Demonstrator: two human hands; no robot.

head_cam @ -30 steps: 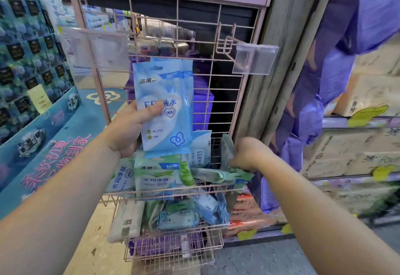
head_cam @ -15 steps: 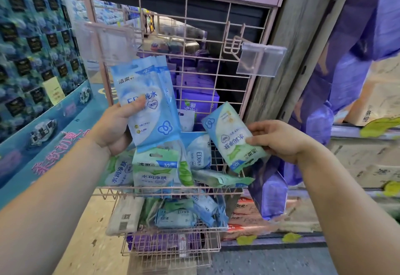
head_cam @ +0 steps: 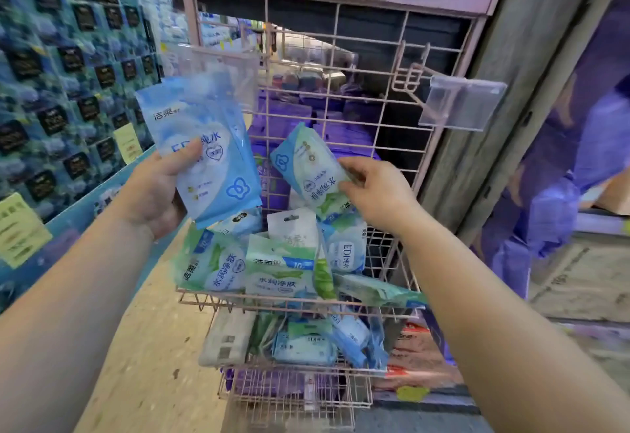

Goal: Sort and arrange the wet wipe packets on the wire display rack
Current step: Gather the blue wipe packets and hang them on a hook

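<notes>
Price-tag holder [head_cam: 460,105] above wire basket [head_cam: 296,303]

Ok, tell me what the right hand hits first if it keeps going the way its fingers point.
Probably the blue packets held in the left hand; the right hand points left with its green packet leading. Depth is unclear.

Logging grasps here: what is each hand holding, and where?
Left hand grips the blue packets at their left edge; right hand pinches the green-and-blue packet at its right edge.
</notes>
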